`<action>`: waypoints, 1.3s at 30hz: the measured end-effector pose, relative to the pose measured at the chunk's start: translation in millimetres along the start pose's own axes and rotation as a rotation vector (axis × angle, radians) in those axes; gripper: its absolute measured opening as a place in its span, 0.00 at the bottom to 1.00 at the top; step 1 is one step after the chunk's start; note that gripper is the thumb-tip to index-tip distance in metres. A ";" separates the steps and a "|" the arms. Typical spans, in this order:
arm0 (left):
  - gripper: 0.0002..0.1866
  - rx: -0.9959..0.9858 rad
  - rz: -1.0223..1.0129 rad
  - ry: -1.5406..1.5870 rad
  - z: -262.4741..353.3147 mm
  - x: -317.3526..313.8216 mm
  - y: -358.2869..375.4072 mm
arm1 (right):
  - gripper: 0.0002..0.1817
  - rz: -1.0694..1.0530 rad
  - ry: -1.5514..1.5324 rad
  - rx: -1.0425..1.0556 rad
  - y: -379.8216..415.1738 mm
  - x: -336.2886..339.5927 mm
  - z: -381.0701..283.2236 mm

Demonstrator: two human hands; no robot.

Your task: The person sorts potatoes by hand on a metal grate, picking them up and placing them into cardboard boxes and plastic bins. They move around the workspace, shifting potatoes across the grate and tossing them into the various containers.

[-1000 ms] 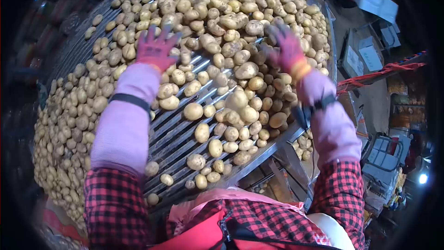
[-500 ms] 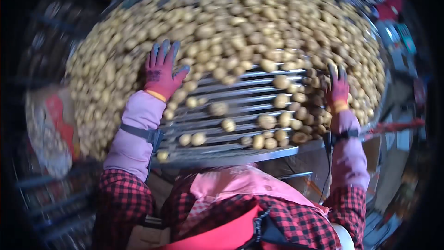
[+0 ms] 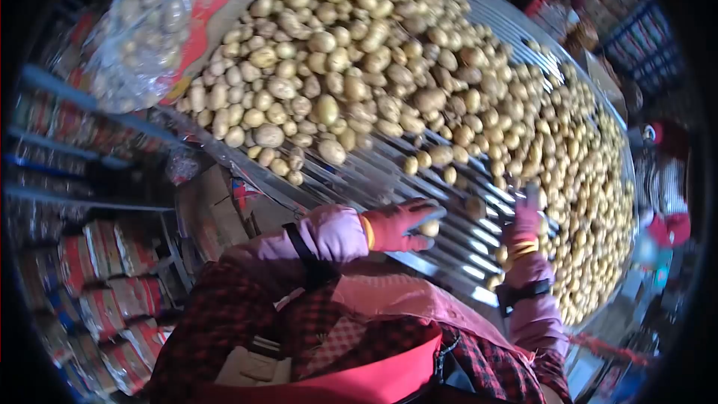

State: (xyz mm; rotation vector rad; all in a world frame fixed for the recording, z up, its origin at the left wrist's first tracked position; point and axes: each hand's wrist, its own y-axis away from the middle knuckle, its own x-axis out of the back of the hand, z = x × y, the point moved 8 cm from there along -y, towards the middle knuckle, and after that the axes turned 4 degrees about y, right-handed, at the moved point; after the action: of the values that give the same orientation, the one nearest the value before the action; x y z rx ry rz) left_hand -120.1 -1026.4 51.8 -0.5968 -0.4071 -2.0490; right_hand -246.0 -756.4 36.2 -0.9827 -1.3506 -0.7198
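Since the earlier frame our left hand, in a red glove with dark fingertips, has dropped from the potatoes to the near edge of the slatted metal table, and the view has turned. We show two gloved hands, with one dark strap on each purple sleeve. Our left forearm lies across our front, its fingers curled around one small yellow potato. Our right hand, in a matching red glove, points forward over the slats beside the potatoes, its blurred fingers stretched out and released. The round and oval tan-yellow potatoes, some with brown patches, are too many for us to count; they cover the table's far side and its right side. We see one clear plastic bag with a red-and-brown panel, potatoes inside, at upper left, and one other person at the right.
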 end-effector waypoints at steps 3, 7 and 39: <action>0.38 -0.076 0.224 -0.118 16.5 57.8 13.3 | 0.31 -0.067 -0.476 0.220 -17.4 -83.2 -98.8; 0.34 0.103 0.529 -0.256 -12.2 135.5 101.9 | 0.19 -0.338 -0.227 0.039 -17.7 -38.4 -32.2; 0.51 0.693 0.914 -0.455 -199.3 442.2 59.0 | 0.35 0.070 0.417 0.907 -551.4 6.7 -478.7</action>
State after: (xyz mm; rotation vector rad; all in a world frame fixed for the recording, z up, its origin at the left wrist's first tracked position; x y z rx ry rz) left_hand -317.6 -1465.0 137.6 -0.6395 -0.8681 -0.8109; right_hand -515.1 -1424.9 153.9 -0.1354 -1.0799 -0.1763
